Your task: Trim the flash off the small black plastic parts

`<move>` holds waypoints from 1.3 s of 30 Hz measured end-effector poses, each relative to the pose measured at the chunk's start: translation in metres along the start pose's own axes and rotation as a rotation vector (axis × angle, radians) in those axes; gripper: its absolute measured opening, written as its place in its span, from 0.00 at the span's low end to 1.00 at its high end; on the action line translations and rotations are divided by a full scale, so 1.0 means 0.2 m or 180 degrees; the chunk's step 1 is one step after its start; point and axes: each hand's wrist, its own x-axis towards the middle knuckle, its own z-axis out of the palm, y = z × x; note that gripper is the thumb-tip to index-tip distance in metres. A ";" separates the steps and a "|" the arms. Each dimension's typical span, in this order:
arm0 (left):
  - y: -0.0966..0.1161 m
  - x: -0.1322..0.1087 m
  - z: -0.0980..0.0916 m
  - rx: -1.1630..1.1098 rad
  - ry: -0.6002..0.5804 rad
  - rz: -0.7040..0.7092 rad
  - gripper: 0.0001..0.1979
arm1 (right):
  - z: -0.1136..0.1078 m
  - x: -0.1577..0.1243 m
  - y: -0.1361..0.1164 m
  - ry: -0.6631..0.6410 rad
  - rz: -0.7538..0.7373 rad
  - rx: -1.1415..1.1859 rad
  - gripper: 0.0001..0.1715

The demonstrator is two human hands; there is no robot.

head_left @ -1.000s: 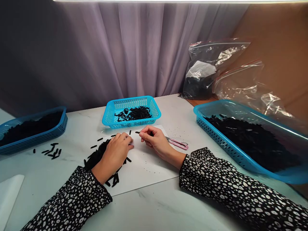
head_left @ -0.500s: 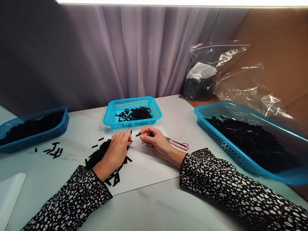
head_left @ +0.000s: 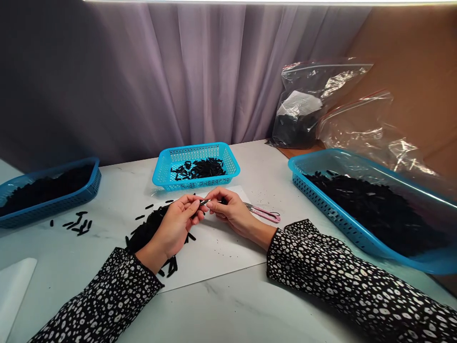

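Note:
My left hand [head_left: 176, 221] and my right hand [head_left: 232, 212] meet over a white sheet [head_left: 221, 257]. Between their fingertips is a small black strip [head_left: 203, 202], pinched from both sides. Something dark also shows in the curl of my right fingers, too small to name. Beside and partly behind my left hand lies a pile of black strips [head_left: 144, 233], with several loose ones around it. Pink-handled scissors [head_left: 266, 215] rest on the table just beyond my right hand, which hides part of the blades.
A light-blue basket [head_left: 160, 177] with black strips stands behind my hands. Larger blue baskets of black pieces sit at left [head_left: 94, 183] and right [head_left: 321, 212]. Loose strips [head_left: 80, 223] lie at left. Clear zip bags [head_left: 296, 124] stand at the back right.
My left hand has moved right and up from the pile, turning so its fingertips meet my right hand's at the black strip. My right hand has hardly moved.

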 end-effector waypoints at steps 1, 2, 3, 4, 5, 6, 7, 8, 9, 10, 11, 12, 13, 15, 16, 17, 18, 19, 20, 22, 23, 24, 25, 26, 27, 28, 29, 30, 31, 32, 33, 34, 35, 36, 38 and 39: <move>0.00 0.00 0.00 -0.0070 0.0019 -0.0003 0.10 | 0.00 0.00 0.00 0.0016 0.0002 -0.0008 0.14; 0.00 0.00 0.01 -0.0119 0.0035 -0.0007 0.10 | 0.00 0.00 0.00 0.0034 0.0008 -0.0013 0.14; 0.00 0.00 0.01 -0.0152 0.0048 -0.0008 0.10 | 0.00 0.00 -0.01 0.0056 0.0015 -0.0017 0.14; 0.00 0.00 0.01 -0.0169 0.0061 -0.0003 0.11 | 0.00 0.00 -0.01 0.0075 0.0026 -0.0026 0.14; 0.00 0.00 0.01 -0.0167 0.0078 0.0011 0.11 | 0.01 0.00 -0.01 0.0092 0.0029 -0.0041 0.14; 0.00 0.00 0.01 -0.0151 0.0104 0.0038 0.11 | 0.01 0.00 -0.02 0.0098 0.0029 -0.0061 0.14; 0.00 0.00 0.01 -0.0127 0.0138 0.0071 0.12 | 0.01 0.00 -0.02 0.0095 0.0026 -0.0072 0.14; -0.01 0.00 0.01 -0.0101 0.0181 0.0108 0.12 | 0.01 -0.01 -0.02 0.0080 0.0030 -0.0064 0.14; -0.01 0.01 0.01 -0.0075 0.0224 0.0145 0.12 | 0.02 -0.01 -0.02 0.0062 0.0050 -0.0031 0.14; -0.02 0.01 0.01 -0.0051 0.0257 0.0177 0.12 | 0.02 -0.01 -0.02 0.0037 0.0090 0.0021 0.15; -0.02 0.01 0.01 -0.0030 0.0277 0.0201 0.12 | 0.03 -0.01 -0.02 0.0014 0.0145 0.0090 0.16; -0.03 0.01 0.01 -0.0012 0.0284 0.0217 0.11 | 0.03 -0.01 -0.02 -0.0006 0.0207 0.0171 0.16; -0.03 0.01 0.01 0.0009 0.0277 0.0221 0.11 | 0.03 -0.01 -0.02 -0.0014 0.0262 0.0257 0.17; -0.04 0.01 0.01 0.0033 0.0269 0.0226 0.11 | 0.03 -0.01 -0.02 0.0024 0.0322 0.0446 0.19; -0.04 0.01 0.01 0.0036 0.0293 0.0223 0.11 | 0.03 -0.01 -0.02 0.0073 0.0334 0.0556 0.19; -0.04 0.01 0.01 0.0034 0.0333 0.0215 0.11 | 0.02 0.00 -0.02 0.0127 0.0353 0.0660 0.18; -0.04 0.01 0.01 0.0027 0.0389 0.0211 0.10 | 0.02 0.00 -0.02 0.0173 0.0375 0.0740 0.16; -0.04 0.01 0.01 0.0014 0.0445 0.0206 0.10 | 0.02 0.00 -0.02 0.0198 0.0405 0.0785 0.14; -0.04 0.01 0.01 -0.0004 0.0487 0.0199 0.10 | 0.01 0.00 -0.02 0.0202 0.0445 0.0781 0.13; -0.04 0.01 0.01 -0.0056 0.0514 0.0180 0.10 | 0.02 0.00 -0.02 0.0184 0.0499 0.0615 0.15; -0.04 0.01 0.01 -0.0089 0.0505 0.0176 0.11 | 0.02 0.00 -0.02 0.0178 0.0491 0.0489 0.17; -0.04 0.01 0.01 -0.0122 0.0492 0.0184 0.11 | 0.03 0.00 -0.01 0.0170 0.0459 0.0358 0.18; -0.04 0.01 0.02 -0.0148 0.0475 0.0201 0.11 | 0.03 0.00 -0.01 0.0156 0.0407 0.0241 0.20; -0.04 0.01 0.01 -0.0162 0.0461 0.0230 0.11 | 0.04 -0.01 -0.01 0.0140 0.0338 0.0152 0.21; -0.05 0.01 0.01 -0.0159 0.0447 0.0264 0.11 | 0.05 -0.01 0.00 0.0119 0.0269 0.0093 0.21; -0.05 0.01 0.01 -0.0134 0.0430 0.0295 0.11 | 0.05 -0.01 0.00 0.0103 0.0212 0.0056 0.21; -0.05 0.01 0.01 -0.0087 0.0415 0.0321 0.12 | 0.05 -0.01 0.00 0.0105 0.0171 0.0036 0.22; -0.05 0.01 0.01 -0.0027 0.0404 0.0343 0.12 | 0.05 -0.01 0.00 0.0126 0.0151 0.0033 0.22; -0.06 0.01 0.01 0.0031 0.0397 0.0363 0.13 | 0.05 -0.01 0.00 0.0163 0.0148 0.0048 0.22; -0.06 0.01 0.01 0.0079 0.0393 0.0378 0.15 | 0.05 -0.01 0.00 0.0213 0.0155 0.0078 0.22; -0.06 0.01 0.01 0.0114 0.0392 0.0379 0.16 | 0.04 -0.01 0.00 0.0265 0.0167 0.0119 0.22; -0.06 0.01 0.01 0.0132 0.0398 0.0371 0.17 | 0.04 0.00 0.00 0.0314 0.0179 0.0163 0.22; -0.06 0.01 0.01 0.0128 0.0411 0.0361 0.19 | 0.03 0.00 0.00 0.0350 0.0188 0.0206 0.22; -0.06 0.01 0.01 0.0107 0.0429 0.0351 0.20 | 0.03 0.00 -0.01 0.0368 0.0193 0.0241 0.22; -0.05 0.01 0.01 0.0041 0.0477 0.0352 0.20 | 0.02 0.00 -0.01 0.0366 0.0206 0.0285 0.22; -0.05 0.01 0.01 -0.0004 0.0500 0.0365 0.20 | 0.02 0.00 -0.01 0.0355 0.0209 0.0297 0.22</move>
